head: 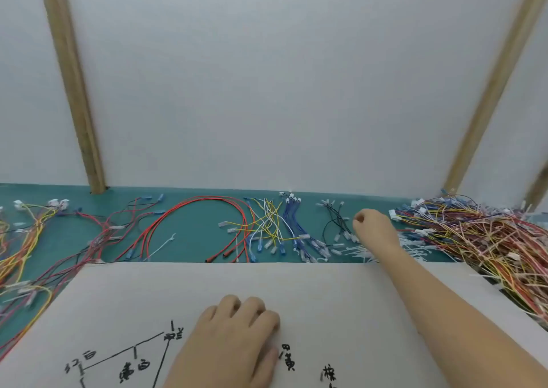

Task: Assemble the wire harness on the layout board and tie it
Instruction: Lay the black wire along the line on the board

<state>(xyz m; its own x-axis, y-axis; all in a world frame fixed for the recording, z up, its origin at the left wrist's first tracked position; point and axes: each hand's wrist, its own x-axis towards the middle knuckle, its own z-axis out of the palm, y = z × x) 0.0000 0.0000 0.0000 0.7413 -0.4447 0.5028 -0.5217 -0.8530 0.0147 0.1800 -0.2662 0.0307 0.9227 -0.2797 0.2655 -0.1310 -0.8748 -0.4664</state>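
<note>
Black wires (pixel 336 220) lie on the green worktop (pixel 189 224) just beyond the layout board (pixel 311 286), w/ cable ties (pixel 353 251) between. Prob. light, limp, tangle-prone; best taken mid-run, not by the clear terminals. Right hand (pixel 375 227) is over them, fingers (pixel 359 218) curled, thumb to forefinger; can't tell if anything's pinched. Left hand (pixel 237 337) rests flat on the board, fingers relaxed, holding nothing.

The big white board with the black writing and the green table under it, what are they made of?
The layout board looks like matte card or thick paper: flat, dull off-white, with hand-inked black lines and characters on it. The green tabletop seems to be a rubbery or vinyl mat, an even teal with no shine or grain, though the picture cannot settle that.
</note>
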